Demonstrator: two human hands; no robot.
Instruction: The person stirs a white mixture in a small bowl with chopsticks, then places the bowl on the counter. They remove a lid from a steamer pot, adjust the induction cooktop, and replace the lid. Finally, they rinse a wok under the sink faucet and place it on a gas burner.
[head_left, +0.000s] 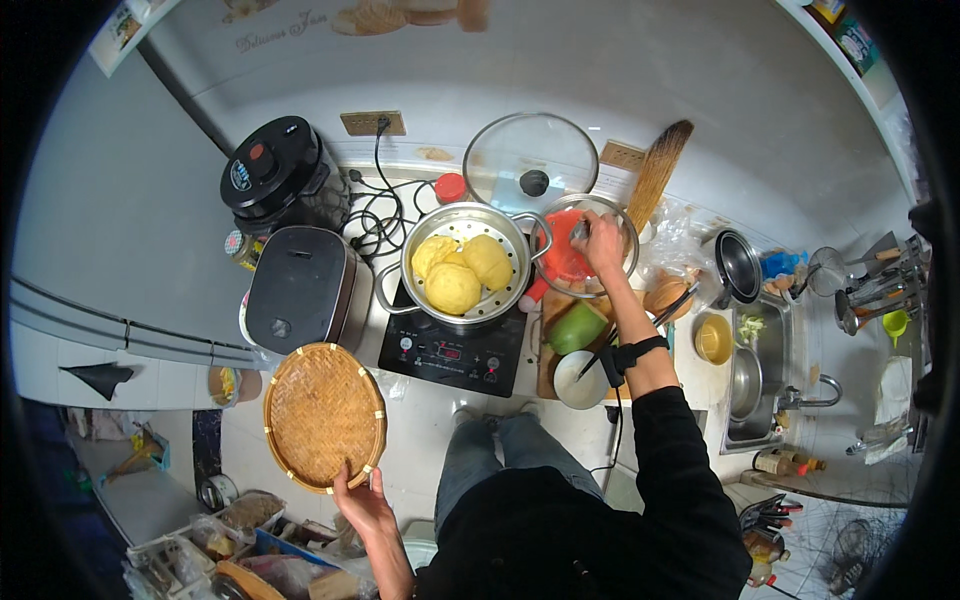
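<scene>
My left hand (365, 495) grips the near rim of a round woven bamboo tray (325, 412), held left of the induction cooker (450, 358). On the cooker stands a steel steamer pot (418, 295) with several yellow dough pieces (453, 289) in its perforated insert. To the pot's right, my right hand (600, 238) has its fingers on the knob of a glass lid (634, 259), with something red seen through the glass. A larger glass lid (499, 150) leans against the wall behind the pot.
A rice cooker (289, 289) and a black-lidded appliance (270, 165) stand at left. A green vegetable (577, 328) lies on a cutting board (550, 379) by a white bowl (580, 386) with chopsticks. At right are a yellow bowl (713, 339) and a steel sink (780, 330).
</scene>
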